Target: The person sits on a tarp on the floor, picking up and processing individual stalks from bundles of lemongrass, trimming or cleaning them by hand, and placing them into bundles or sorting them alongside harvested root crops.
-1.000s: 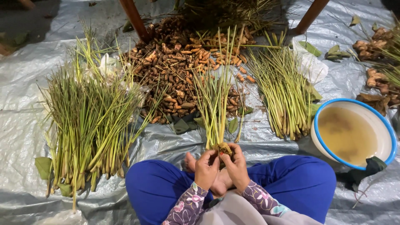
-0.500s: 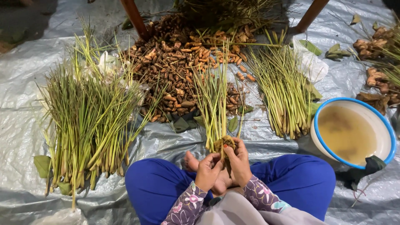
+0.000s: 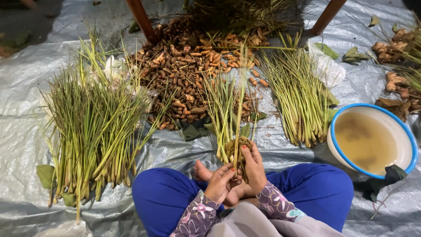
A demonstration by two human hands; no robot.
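Note:
I sit cross-legged in blue trousers on a grey plastic sheet (image 3: 26, 114). My left hand (image 3: 221, 182) and my right hand (image 3: 253, 166) are close together over my lap. Both grip the base of a small bunch of lemongrass stalks (image 3: 223, 109), where a brown-green leaf wrap (image 3: 234, 147) goes round the stalk ends. The stalks fan away from me toward a heap of brown turmeric roots (image 3: 188, 70). My bare foot shows beside my left hand.
A large pile of lemongrass (image 3: 92, 127) lies on the left, another (image 3: 298, 96) on the right. A white bowl with a blue rim (image 3: 410, 140) holds cloudy water at right. Ginger-like roots (image 3: 394, 48) lie far right. Two wooden legs (image 3: 142, 19) stand behind the heap.
My hands have shifted slightly on the bunch base, and the right hand sits a little higher round the leaf wrap. The piles and bowl have not moved.

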